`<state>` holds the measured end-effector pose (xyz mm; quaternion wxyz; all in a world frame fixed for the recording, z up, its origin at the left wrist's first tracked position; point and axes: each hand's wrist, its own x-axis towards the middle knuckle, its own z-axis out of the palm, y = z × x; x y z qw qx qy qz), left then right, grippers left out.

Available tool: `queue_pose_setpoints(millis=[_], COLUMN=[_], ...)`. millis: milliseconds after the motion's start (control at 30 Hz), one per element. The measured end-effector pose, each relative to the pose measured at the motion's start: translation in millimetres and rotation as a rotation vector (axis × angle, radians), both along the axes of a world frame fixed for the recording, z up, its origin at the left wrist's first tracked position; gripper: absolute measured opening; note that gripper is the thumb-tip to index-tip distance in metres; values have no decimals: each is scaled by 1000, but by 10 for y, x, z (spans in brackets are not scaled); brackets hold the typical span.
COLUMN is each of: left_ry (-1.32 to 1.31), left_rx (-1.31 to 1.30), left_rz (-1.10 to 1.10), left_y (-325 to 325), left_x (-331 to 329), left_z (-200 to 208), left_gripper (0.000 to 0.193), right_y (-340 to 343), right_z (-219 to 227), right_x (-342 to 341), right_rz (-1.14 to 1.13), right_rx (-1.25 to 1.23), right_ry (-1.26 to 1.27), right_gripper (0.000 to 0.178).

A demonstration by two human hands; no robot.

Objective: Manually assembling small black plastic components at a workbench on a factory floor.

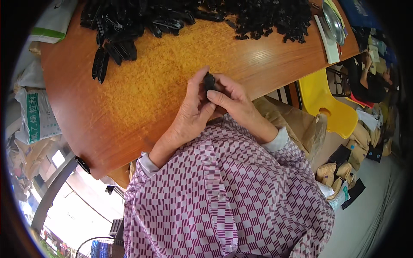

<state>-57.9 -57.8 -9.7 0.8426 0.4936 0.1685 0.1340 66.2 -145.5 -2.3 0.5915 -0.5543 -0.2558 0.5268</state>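
A: Where is the work sitting?

B: A small black piece (209,81) is sitting between the two hands, close to the near edge of the wooden table (165,64). I'm taking that piece as the centre of the clock.

A: What are the hands doing?

B: The left hand (191,103), at seven o'clock, is curling narrowly about it, with the index finger reaching up along the piece's left side. The right hand (235,101), at four, is closing on it too, its thumb pressing the near end.

A: Is the piece touching the wood?

B: I cannot tell; the hands are hiding its lower part.

A: What is lying farther out?

B: A heap of long black parts (129,21) is lying at ten o'clock, with a long loose part (100,64) sticking out at nine. A heap of small black parts (273,19) is spreading between one and two. At two, near the table's end, a shiny metal dish (333,23) is resting beside a white strip (328,43).

A: And off the table?

B: A yellow chair (314,96) is standing at three, with a co-worker (376,88) in dark clothing sitting beyond it. Brown paper bags (327,172) are lying on the floor at four. The wearer's checked shirt (236,180) is filling six. Between eight and nine, a white sack (43,118) with a green panel is leaning.
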Motion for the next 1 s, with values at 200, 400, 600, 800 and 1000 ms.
queue_pose_setpoints(millis=[200,400,600,800,1000], left_ry=[68,166,403,520,385], left_rx=[429,470,786,1720,2027], left_rz=[1,27,348,253,234], left_y=[107,448,1095,1458,1480], left_x=[100,71,326,527,467], left_z=[-100,-37,42,-40,-37], left_gripper=[58,38,21,22,31], right_y=[49,172,299,233,51], right_z=[38,-8,-124,-261,-149], right_x=[48,931,1234,1252,1144], right_rz=[-115,-87,6,-104,-368], right_rx=[10,-74,-62,-65,-21], right_ry=[-2,-1062,-1641,-1538,-229], right_gripper=[29,24,16,15,8])
